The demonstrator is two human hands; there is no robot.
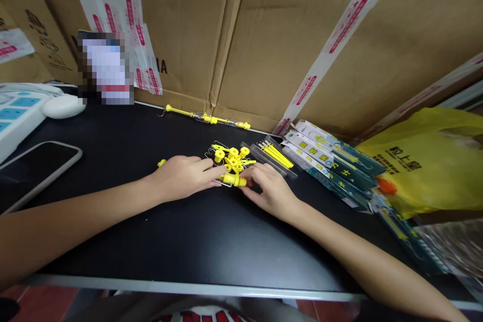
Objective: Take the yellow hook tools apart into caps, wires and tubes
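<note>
The held yellow piece [231,179] and loose yellow parts [234,162] looked like smooth plastic, the desk [169,251] smooth with a soft sheen, the cardboard [181,20] matt, the tape [326,58] glossy, and the bag [449,161] thin, creased plastic

Yellow plastic parts [236,179], black tabletop [211,241]

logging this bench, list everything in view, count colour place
Held assembly: one, yellow, centre
Loose pieces: several, yellow, centre
Wires: several, metallic, centre
Rods: several, yellow, beside pieces
Tubes: several, clear, beside rods
Far assembly: one, yellow, back
Cartons: several, multicoloured, right
Bag: one, yellow, right
Lump: one, orange, right
Phone: one, black, left
Power strip: one, white, left
Rounded object: one, white, left
Pixelated item: one, unclear, left
Boxes: several, brown, behind
Table: one, black, beneath
Left hand: one, centre
Right hand: one, centre
</note>
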